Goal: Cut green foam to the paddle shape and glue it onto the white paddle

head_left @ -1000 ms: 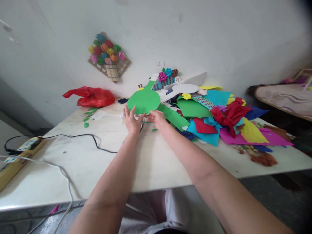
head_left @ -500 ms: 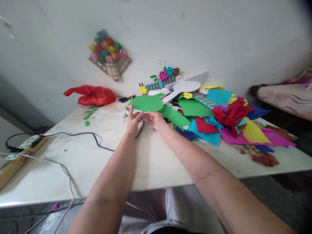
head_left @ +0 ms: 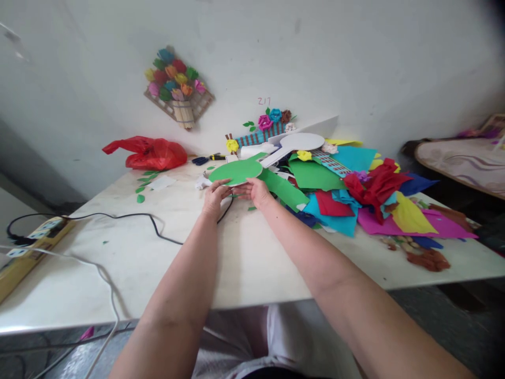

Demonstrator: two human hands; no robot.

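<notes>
A green paper cutout [head_left: 236, 170], round with a narrow stem at its far end, lies nearly flat just above the white table [head_left: 165, 252]. My left hand [head_left: 215, 197] pinches its near left edge. My right hand [head_left: 257, 191] grips its near right edge, fingers closed on the paper. Both arms reach forward from the table's front edge.
A heap of coloured paper sheets [head_left: 355, 195] covers the table's right half, with a white cutout [head_left: 298, 142] and paper flowers [head_left: 270, 121] behind. A red plastic bag [head_left: 148, 152] sits at the back left. A black cable [head_left: 130, 218] and a power strip [head_left: 31, 239] lie left.
The green cutout has tipped from standing up facing me to lying almost flat, lowered toward the table. Both hands have kept hold of its near edge.
</notes>
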